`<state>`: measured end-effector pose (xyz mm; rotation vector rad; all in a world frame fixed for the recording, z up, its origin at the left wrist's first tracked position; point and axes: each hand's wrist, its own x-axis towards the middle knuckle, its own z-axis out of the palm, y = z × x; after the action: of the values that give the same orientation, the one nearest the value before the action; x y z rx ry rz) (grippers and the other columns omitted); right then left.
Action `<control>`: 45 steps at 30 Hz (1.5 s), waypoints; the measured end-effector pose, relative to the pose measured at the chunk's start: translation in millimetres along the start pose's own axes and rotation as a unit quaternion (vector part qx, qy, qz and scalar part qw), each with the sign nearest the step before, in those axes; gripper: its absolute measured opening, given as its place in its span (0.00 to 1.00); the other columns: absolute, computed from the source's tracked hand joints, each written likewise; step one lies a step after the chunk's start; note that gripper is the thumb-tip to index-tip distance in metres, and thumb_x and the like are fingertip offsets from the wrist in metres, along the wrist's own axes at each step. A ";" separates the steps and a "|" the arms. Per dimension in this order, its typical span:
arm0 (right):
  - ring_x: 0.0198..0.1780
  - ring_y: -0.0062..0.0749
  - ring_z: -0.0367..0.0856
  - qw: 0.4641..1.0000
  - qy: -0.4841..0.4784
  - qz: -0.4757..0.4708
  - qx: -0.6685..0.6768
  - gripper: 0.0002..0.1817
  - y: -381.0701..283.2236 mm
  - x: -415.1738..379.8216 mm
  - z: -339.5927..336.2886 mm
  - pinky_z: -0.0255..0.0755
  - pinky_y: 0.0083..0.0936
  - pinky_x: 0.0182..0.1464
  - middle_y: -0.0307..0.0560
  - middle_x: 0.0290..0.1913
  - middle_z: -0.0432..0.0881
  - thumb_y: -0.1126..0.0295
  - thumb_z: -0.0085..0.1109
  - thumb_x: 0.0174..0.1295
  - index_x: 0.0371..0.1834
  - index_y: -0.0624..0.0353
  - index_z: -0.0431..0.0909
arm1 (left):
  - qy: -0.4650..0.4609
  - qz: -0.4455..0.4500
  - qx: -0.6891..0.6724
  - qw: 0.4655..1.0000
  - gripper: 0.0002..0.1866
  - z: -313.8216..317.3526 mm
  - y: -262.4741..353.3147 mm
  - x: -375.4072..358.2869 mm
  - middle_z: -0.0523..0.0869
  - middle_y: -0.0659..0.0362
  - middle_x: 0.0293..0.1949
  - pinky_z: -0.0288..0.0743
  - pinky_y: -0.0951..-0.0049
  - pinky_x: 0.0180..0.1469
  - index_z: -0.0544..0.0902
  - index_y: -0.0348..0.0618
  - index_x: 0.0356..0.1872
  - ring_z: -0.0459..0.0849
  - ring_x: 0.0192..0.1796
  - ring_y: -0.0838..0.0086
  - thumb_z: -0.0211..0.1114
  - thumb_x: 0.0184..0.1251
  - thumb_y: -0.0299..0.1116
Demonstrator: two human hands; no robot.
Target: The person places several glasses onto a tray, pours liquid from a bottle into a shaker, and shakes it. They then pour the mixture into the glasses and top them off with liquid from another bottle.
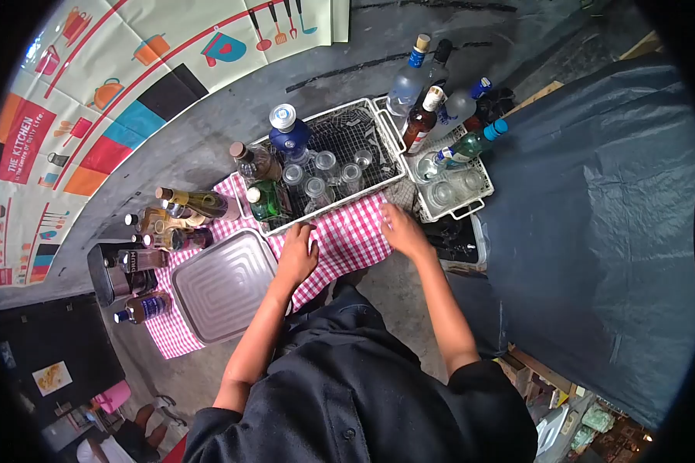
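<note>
My left hand (pixel 298 253) is over the pink-and-white checkered cloth (pixel 347 235), its fingertips by the front rim of a white wire rack (pixel 333 207). Its thumb and fingers are apart, with nothing between them. Near the cloth's right end is my right hand (pixel 403 231), fingers bent but spread and holding nothing visible. Inside the rack stand several clear glasses (pixel 326 163), a green bottle (pixel 263 201), a brown bottle (pixel 255 162) and a blue bottle (pixel 289 139) with a silver cap. Left of my left hand lies a grey plastic tray (pixel 225 284) with a ridged base.
A smaller white rack (pixel 483 185) on the right holds glasses and several bottles, one a green-blue bottle (pixel 467 148). More bottles (pixel 197 202) line the cloth's left side by a black container (pixel 104 274). Dark sheeting (pixel 594 231) hangs at the right.
</note>
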<state>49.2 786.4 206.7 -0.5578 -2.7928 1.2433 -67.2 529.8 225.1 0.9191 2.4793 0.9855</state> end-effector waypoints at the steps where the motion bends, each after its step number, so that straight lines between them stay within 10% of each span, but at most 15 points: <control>1: 0.57 0.55 0.76 1.000 0.015 -0.020 -0.008 0.23 1.6 12.5 -2.7 0.70 0.42 0.59 0.61 0.54 0.77 0.70 0.56 0.61 0.59 0.64 0.69 | 0.014 0.010 0.023 1.000 0.18 -0.3 2.4 2.9 0.75 0.46 0.53 0.68 0.58 0.63 0.75 0.36 0.52 0.72 0.61 0.48 0.61 0.59 0.23; 12: 0.69 0.60 0.65 0.994 -0.064 -0.072 -0.060 0.42 -36.2 101.2 -17.4 0.67 0.44 0.66 0.65 0.66 0.64 0.64 0.67 0.56 0.71 0.57 0.54 | 0.005 0.014 0.069 0.998 0.35 18.3 -25.5 -1.5 0.61 0.39 0.70 0.57 0.54 0.74 0.64 0.35 0.68 0.58 0.73 0.44 0.65 0.56 0.26; 16: 0.67 0.60 0.68 0.987 -0.100 -0.101 -0.074 0.44 -36.8 123.5 -4.8 0.68 0.44 0.65 0.65 0.67 0.63 0.64 0.68 0.56 0.73 0.56 0.52 | -0.016 0.015 0.094 0.995 0.28 24.0 -31.8 -6.5 0.56 0.39 0.73 0.55 0.55 0.75 0.75 0.35 0.60 0.52 0.76 0.45 0.66 0.55 0.28; 37: 0.58 0.55 0.75 0.991 0.045 -0.122 0.043 0.30 -19.6 100.0 18.7 0.73 0.41 0.57 0.53 0.55 0.75 0.74 0.71 0.50 0.57 0.53 0.69 | -0.089 0.007 0.162 0.983 0.26 27.7 -28.3 -6.7 0.43 0.39 0.77 0.62 0.45 0.69 0.78 0.42 0.57 0.39 0.79 0.42 0.69 0.55 0.36; 45: 0.57 0.45 0.79 0.982 0.121 -0.117 0.088 0.30 -23.3 79.5 0.6 0.72 0.35 0.58 0.52 0.55 0.78 0.77 0.72 0.50 0.58 0.57 0.70 | -0.088 -0.018 0.095 0.991 0.38 23.3 -27.6 -2.9 0.44 0.41 0.77 0.52 0.48 0.75 0.63 0.38 0.69 0.39 0.79 0.45 0.68 0.57 0.36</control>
<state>-32.4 798.4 214.2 -0.3328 -2.4360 1.2612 -65.8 524.1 189.4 0.9683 2.4586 0.6353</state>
